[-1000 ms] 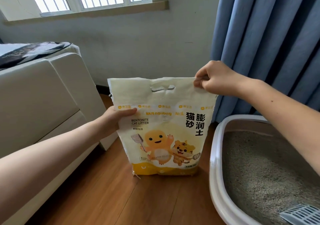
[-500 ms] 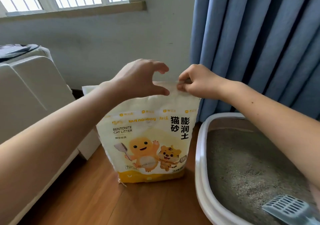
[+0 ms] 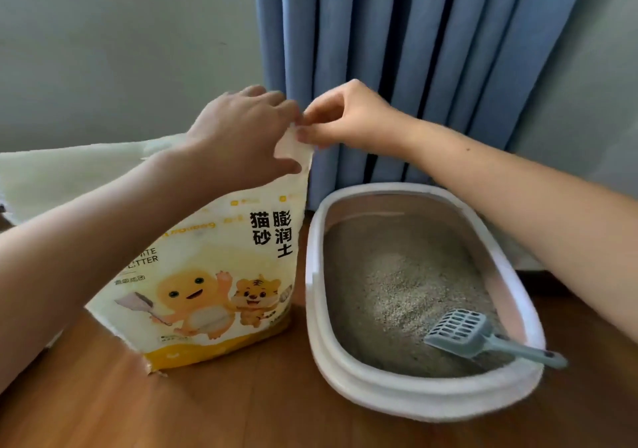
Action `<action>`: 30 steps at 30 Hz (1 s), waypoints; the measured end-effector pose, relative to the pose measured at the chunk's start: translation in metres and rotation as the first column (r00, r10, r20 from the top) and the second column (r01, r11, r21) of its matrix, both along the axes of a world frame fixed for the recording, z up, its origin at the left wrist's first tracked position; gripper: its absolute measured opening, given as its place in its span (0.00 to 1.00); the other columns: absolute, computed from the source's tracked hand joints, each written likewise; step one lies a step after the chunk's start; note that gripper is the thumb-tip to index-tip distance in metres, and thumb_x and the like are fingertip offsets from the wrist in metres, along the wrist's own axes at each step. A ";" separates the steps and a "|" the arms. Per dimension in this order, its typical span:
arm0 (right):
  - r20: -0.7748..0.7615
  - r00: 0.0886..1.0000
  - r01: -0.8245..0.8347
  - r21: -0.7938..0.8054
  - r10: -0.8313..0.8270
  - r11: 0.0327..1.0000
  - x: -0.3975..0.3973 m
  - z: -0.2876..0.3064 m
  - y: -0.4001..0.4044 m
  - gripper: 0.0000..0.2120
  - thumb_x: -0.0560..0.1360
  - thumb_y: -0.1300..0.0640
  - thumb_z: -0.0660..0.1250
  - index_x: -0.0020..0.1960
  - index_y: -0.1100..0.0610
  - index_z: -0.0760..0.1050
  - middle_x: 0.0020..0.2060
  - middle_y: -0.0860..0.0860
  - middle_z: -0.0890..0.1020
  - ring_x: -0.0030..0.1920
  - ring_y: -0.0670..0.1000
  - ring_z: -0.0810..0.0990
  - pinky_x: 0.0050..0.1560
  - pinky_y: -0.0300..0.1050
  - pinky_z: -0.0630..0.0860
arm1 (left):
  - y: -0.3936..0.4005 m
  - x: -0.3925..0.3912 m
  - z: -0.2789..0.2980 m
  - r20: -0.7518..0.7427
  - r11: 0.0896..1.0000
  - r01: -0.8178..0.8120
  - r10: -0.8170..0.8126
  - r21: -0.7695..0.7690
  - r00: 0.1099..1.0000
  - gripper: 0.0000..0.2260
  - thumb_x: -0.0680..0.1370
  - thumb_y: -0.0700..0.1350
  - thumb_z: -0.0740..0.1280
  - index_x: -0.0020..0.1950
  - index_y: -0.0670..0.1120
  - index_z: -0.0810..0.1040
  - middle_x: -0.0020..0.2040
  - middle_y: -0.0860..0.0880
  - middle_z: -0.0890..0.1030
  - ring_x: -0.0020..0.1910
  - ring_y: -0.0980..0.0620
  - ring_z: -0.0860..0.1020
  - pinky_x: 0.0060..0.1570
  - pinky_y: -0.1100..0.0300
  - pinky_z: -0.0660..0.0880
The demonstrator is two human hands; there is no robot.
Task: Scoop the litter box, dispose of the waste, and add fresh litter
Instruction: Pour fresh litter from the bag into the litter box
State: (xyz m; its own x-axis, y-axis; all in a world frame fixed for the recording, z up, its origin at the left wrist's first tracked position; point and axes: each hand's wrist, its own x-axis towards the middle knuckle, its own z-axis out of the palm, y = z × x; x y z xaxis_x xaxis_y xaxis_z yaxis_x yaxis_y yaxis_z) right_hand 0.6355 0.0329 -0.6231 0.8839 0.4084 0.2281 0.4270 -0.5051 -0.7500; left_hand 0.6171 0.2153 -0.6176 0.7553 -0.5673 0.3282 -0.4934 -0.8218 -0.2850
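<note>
Both hands have closed in on the litter bag's top right corner, where half a second ago the left hand hovered spread above the edge.

Left hand grips the top of the bentonite cat litter bag, thumb curled against its front; the bag stands upright on the wooden floor. Right hand, touching the left at the fingertips, pinches the corner flap. Below the right forearm sits the litter box, just beside the bag, holding grey litter, with the blue scoop resting in it, handle over the rim. Blue curtain hangs behind the hands.
</note>
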 end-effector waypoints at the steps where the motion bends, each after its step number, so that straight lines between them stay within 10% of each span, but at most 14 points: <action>1: -0.039 0.999 0.007 0.029 -0.006 1.000 0.000 -0.001 -0.012 0.10 0.73 0.58 0.73 0.52 0.63 0.82 0.45 0.60 0.84 0.43 0.52 0.82 0.50 0.48 0.80 | -0.006 -0.003 -0.005 0.077 0.995 0.097 -0.096 -0.006 0.992 0.25 0.71 0.57 0.71 0.63 0.47 0.73 0.57 0.47 0.77 0.59 0.42 0.74 0.54 0.48 0.71; 5: -0.227 0.970 0.072 -0.061 -0.084 0.996 -0.002 -0.025 -0.062 0.11 0.74 0.61 0.71 0.56 0.60 0.80 0.48 0.57 0.84 0.47 0.53 0.84 0.52 0.49 0.81 | -0.036 -0.015 -0.033 0.208 0.896 0.434 -0.444 0.094 0.872 0.21 0.73 0.45 0.67 0.65 0.44 0.72 0.60 0.44 0.75 0.59 0.42 0.73 0.57 0.47 0.70; 8: -0.338 0.910 0.095 -0.391 -0.239 0.915 -0.008 -0.070 -0.096 0.08 0.74 0.61 0.70 0.52 0.60 0.79 0.43 0.54 0.83 0.43 0.50 0.84 0.48 0.46 0.82 | -0.058 -0.018 -0.066 0.041 0.813 0.582 -0.582 0.020 0.812 0.12 0.75 0.44 0.66 0.59 0.46 0.74 0.54 0.48 0.76 0.53 0.46 0.74 0.50 0.52 0.72; 15: -0.602 0.661 -0.212 -0.722 -0.448 0.659 -0.046 -0.159 -0.143 0.08 0.76 0.63 0.68 0.40 0.66 0.73 0.35 0.58 0.79 0.30 0.52 0.78 0.33 0.41 0.78 | -0.081 0.007 -0.151 -0.561 0.941 0.321 -0.322 -0.104 0.763 0.15 0.78 0.51 0.65 0.64 0.51 0.73 0.58 0.52 0.75 0.57 0.52 0.74 0.51 0.60 0.71; 24: -0.607 0.583 -0.559 -0.782 -0.540 0.276 -0.086 -0.183 -0.148 0.18 0.71 0.52 0.74 0.54 0.63 0.76 0.42 0.55 0.84 0.38 0.53 0.82 0.40 0.44 0.81 | -0.085 0.023 -0.183 -0.620 0.946 0.294 -0.315 -0.140 0.719 0.12 0.78 0.51 0.66 0.60 0.51 0.75 0.56 0.54 0.76 0.56 0.54 0.74 0.55 0.59 0.71; 30: -0.593 0.571 -0.539 -0.792 -0.568 0.285 -0.069 -0.168 -0.142 0.20 0.71 0.56 0.74 0.58 0.65 0.76 0.40 0.55 0.83 0.32 0.50 0.79 0.38 0.42 0.80 | -0.082 0.032 -0.193 -0.648 0.954 0.256 -0.292 -0.152 0.703 0.10 0.78 0.50 0.66 0.59 0.52 0.76 0.54 0.56 0.76 0.54 0.56 0.74 0.52 0.63 0.69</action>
State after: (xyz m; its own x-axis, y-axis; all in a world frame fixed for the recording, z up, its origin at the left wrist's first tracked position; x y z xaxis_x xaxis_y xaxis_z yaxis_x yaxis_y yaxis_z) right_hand 0.5663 -0.1095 -0.7915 0.4256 -0.2092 -0.8804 0.0520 -0.9656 0.2546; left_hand 0.6489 0.1335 -0.8106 0.6031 -0.7817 -0.1585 -0.7466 -0.6232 0.2327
